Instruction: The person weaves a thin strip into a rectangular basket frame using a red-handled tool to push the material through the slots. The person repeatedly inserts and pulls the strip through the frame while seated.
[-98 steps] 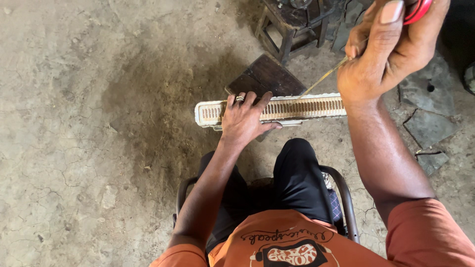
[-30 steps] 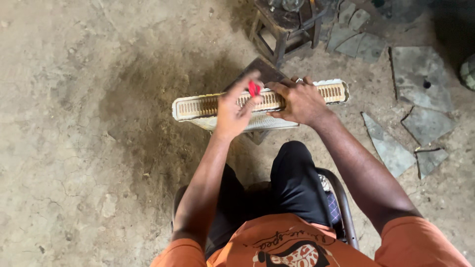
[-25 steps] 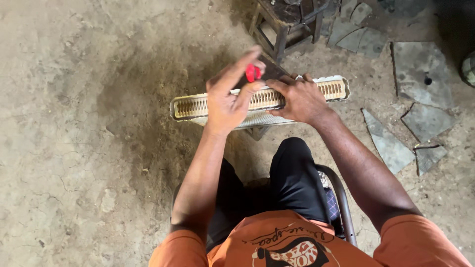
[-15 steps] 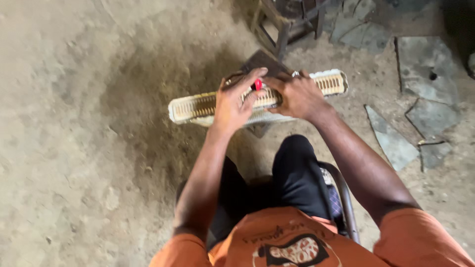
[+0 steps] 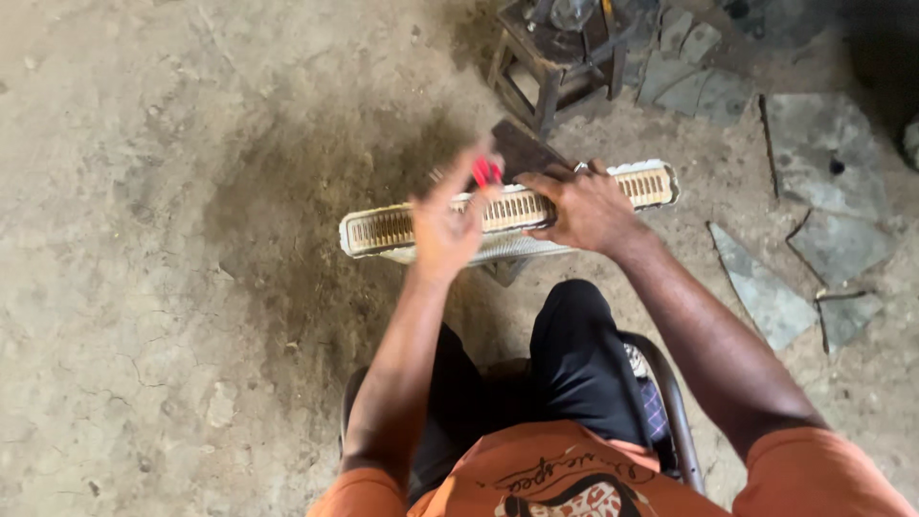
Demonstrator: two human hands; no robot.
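Pinched in the left hand [image 5: 445, 225] is a small red-handled tool [image 5: 485, 172], its fingers closed on the handle; motion blur hides finer detail. Half a second ago this hand lay lower on the finned core; it is now raised above the top edge. Right hand [image 5: 584, 206] remains pressed flat, fingers wrapped over the long cream finned core [image 5: 383, 228], right of its middle. Core stands on edge on the dirt floor [image 5: 144, 287], before the knees, near a wooden stool [image 5: 560, 57].
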